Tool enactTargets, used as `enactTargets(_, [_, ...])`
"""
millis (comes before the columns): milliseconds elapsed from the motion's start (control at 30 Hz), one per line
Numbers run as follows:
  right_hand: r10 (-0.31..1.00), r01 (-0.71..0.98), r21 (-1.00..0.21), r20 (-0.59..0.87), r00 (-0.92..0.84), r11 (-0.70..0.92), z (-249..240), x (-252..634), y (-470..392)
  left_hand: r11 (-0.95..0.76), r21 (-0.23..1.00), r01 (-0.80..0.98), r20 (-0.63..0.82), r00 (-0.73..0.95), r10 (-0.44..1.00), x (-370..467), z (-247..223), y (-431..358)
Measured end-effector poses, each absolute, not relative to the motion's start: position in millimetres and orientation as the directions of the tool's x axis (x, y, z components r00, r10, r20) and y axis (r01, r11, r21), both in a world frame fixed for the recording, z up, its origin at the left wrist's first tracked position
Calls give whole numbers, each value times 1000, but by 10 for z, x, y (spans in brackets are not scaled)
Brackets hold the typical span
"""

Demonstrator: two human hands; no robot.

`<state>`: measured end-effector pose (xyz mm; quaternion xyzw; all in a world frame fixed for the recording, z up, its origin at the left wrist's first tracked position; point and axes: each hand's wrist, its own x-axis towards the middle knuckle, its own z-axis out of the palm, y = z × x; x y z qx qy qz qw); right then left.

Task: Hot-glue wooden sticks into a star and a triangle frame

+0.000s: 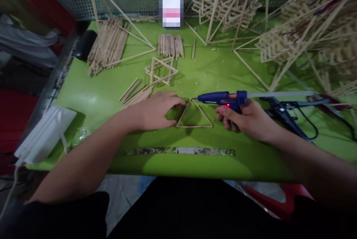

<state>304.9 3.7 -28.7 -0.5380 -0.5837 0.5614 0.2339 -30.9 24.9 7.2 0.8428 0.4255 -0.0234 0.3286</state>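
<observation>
Right hand wraps the grip of a blue glue gun, fingers closed round it, red light on at the body. Gun lies level, nozzle pointing left, tip right at the top corner of a stick triangle. Clear glue stick pokes out the back of the gun to the right.

Left hand is flat, palm down on the green table, fingers spread and loose, gripping nothing. Fingertips press on the triangle's left side near the top corner; thumb sits by the lower left corner. Triangle lies flat on the table between both hands, near the front edge.

Behind the left hand: loose sticks in a small heap, touching or just beside the knuckles, can't tell which. Further back, a finished star of two stacked triangles. Behind that a neat stick bundle, and a bigger stick pile at back left under a tall stick frame.

Right side: black cable just beside the right wrist. Back right, stacked lattice pieces and long sticks. Worn strip along the front of the table. White cloth hangs off the left edge.
</observation>
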Motion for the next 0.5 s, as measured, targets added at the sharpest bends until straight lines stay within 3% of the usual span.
enactTargets(233, [888, 358, -913, -320, -329, -196, -361, 3071, 100, -404, 520, 752, -284, 599, 749, -270, 82, 281])
enactTargets(400, [885, 321, -920, -330, -329, -224, -332, 3034, 161, -344, 406, 847, -21, 385, 923, -129, 348, 284])
enactTargets(500, [886, 300, -928, -318, -337, -219, -312, 3004, 181, -282, 286, 916, 51, 280, 959, -16, 618, 340])
